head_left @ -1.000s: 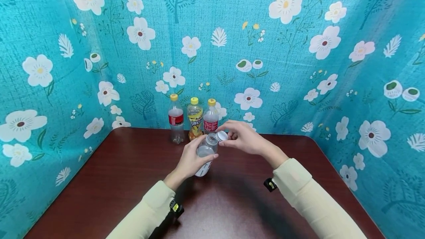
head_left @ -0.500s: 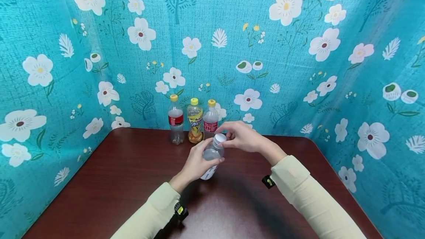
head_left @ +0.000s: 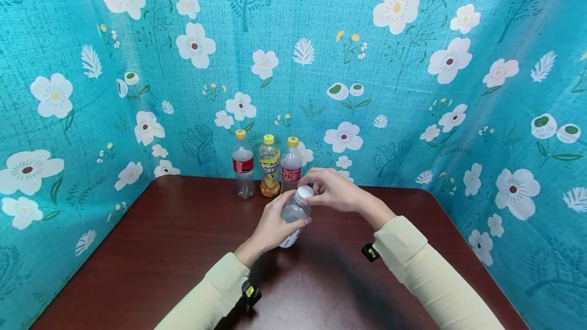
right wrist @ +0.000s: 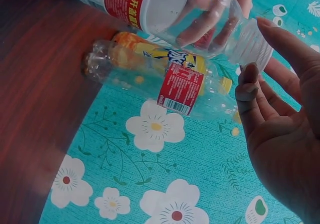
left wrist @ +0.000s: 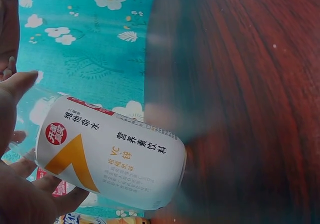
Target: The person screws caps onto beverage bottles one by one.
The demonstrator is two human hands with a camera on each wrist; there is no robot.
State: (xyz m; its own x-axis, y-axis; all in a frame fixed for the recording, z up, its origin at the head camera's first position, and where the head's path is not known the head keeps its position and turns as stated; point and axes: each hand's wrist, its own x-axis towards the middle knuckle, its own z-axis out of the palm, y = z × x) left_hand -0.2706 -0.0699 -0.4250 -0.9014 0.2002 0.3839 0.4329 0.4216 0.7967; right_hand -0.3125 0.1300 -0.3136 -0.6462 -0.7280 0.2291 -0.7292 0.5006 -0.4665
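Observation:
A clear plastic bottle (head_left: 293, 213) with a white, orange and red label is tilted slightly over the table. My left hand (head_left: 270, 224) grips it round the upper body, and the left wrist view shows its label (left wrist: 110, 151) close up. On the bottle's mouth sits a white cap (head_left: 304, 192). The thumb and fingers of my right hand (head_left: 337, 190) pinch that cap from the side. In the right wrist view the cap (right wrist: 260, 54) covers the threaded neck, with the right hand (right wrist: 285, 94) around it.
Behind the hands stand a red-label bottle (head_left: 243, 167), a yellow-label bottle (head_left: 269, 167) and another red-label bottle (head_left: 291, 164), all with yellow caps. The dark wooden table (head_left: 174, 238) meets a floral teal curtain (head_left: 293, 24) at its back and sides.
One second ago the cap was held off the open mouth, to its right. The left hand brought the bottle rightward and more upright, and the cap now sits on the neck.

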